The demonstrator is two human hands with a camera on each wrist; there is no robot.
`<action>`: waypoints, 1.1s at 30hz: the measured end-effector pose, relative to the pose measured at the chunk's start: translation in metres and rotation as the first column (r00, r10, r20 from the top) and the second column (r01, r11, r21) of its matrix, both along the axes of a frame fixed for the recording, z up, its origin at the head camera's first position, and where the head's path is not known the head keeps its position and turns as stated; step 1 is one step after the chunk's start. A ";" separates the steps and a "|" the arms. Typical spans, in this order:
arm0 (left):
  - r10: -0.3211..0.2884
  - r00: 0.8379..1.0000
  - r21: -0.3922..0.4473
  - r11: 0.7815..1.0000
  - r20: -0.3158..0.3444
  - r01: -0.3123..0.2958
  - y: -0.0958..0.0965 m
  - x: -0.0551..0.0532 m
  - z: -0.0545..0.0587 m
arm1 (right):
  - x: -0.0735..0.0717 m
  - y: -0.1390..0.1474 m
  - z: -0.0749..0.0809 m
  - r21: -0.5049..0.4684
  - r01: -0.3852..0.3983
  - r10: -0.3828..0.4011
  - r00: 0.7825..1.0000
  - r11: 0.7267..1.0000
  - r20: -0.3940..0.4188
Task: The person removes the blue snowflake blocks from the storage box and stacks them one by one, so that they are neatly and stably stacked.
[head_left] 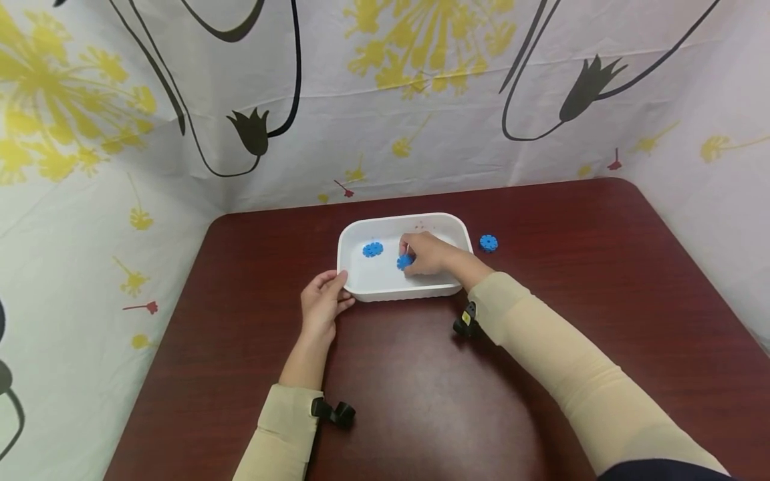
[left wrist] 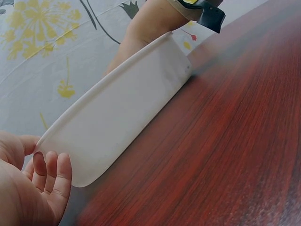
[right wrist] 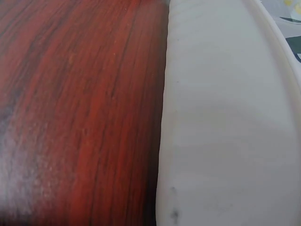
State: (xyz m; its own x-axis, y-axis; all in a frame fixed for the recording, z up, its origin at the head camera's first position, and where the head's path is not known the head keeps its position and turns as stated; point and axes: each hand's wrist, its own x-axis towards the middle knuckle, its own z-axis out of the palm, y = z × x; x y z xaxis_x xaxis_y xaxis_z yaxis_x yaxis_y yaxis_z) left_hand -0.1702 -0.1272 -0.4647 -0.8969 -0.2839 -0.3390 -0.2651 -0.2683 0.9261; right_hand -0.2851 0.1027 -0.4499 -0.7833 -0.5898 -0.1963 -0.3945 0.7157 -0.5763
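A white tray point(head_left: 385, 287) with raised sides sits toward the far side of the table. My left hand point(head_left: 321, 304) grips its near left corner, thumb over the rim and fingers against the outer wall; the left wrist view shows this hand point(left wrist: 40, 183) at the tray's point(left wrist: 117, 103) end. Inside the tray, my right hand point(head_left: 428, 255) pinches a blue notched plastic disc point(head_left: 404, 262) low over the bottom. More blue notched discs point(head_left: 373, 250) lie together to its left in the tray. The right wrist view shows only the tray's outer wall point(right wrist: 225, 117), no hand.
Outside the tray, another blue notched disc point(head_left: 488, 243) rests on the dark red wood table point(head_left: 415, 374) just to the right. A patterned white cloth point(head_left: 391, 153) hangs behind the table and at its sides. Black wrist cameras point(head_left: 343, 414) stick out from both sleeves.
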 end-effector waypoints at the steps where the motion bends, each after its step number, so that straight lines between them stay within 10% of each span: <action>1: -0.001 1.000 0.000 1.000 -0.003 0.001 0.000 0.000 0.000 | 0.000 0.001 0.000 -0.001 0.006 -0.006 1.000 1.000 0.001; 33: 0.007 1.000 0.015 1.000 -0.004 -0.007 -0.001 -0.001 -0.001 | 0.002 -0.001 -0.001 0.000 -0.100 0.100 0.992 0.995 -0.078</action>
